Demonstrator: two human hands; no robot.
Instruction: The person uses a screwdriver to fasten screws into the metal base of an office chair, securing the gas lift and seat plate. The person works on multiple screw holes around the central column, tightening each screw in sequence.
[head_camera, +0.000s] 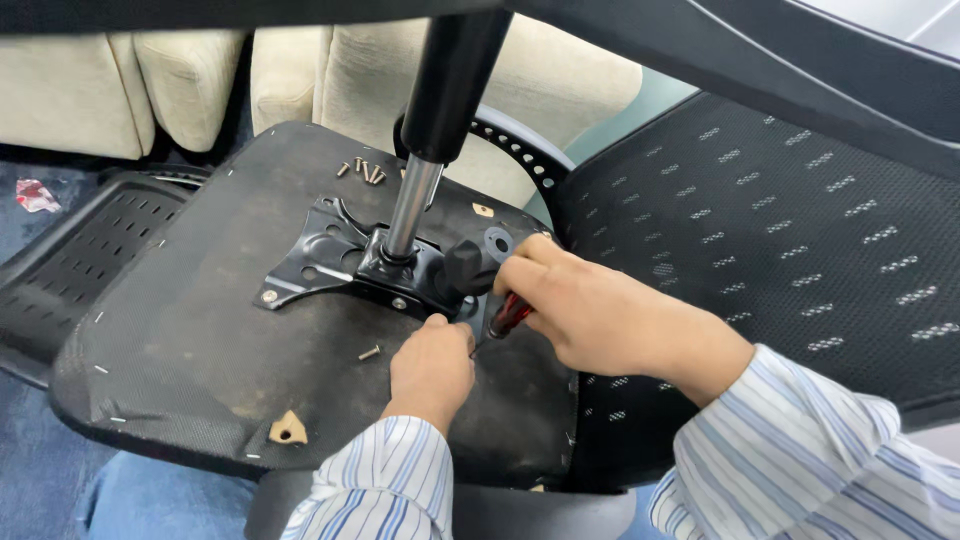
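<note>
- The right hand (590, 305) is closed around a red-handled screwdriver (509, 315) beside the black metal mounting plate (330, 250) on an upturned chair seat (190, 330).
- The left hand (432, 365), fingers curled, rests just below the plate, apparently steadying the tool's tip; the contact is hidden.
- A loose screw (369, 352) lies nearby.

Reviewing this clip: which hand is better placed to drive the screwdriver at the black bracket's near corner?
Probably the right hand: it already grips the red-handled screwdriver, angled down at the near corner of the black bracket. The left hand rests on the seat underside beside the tip, seemingly steadying something.
</note>
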